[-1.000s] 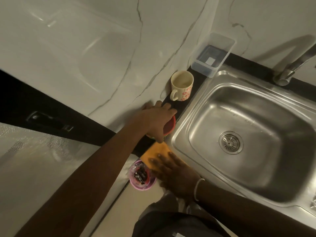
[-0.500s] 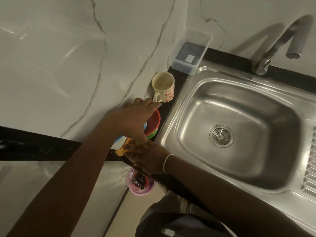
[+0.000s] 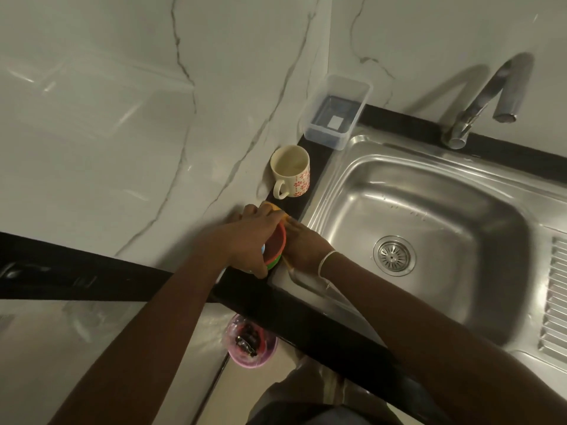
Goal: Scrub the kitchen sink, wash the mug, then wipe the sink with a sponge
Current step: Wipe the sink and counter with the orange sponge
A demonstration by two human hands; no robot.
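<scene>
Head cam: mug [image 3: 291,170] sits upright on black ledge left of sink [image 3: 426,240], untouched. Left hand [image 3: 250,240] grips stacked bowls [image 3: 274,248] w/ curled fingers; right hand [image 3: 303,245] pinches yellow sponge [image 3: 273,207] beside them.

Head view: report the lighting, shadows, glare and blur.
Head view: dim, warm light; the faucet throws a soft shadow on the marble wall behind it; bright glare streaks lie on that wall and on the sink rim; both hands by the stacked bowls are slightly smeared; straight counter edges bow from the wide lens.
</scene>
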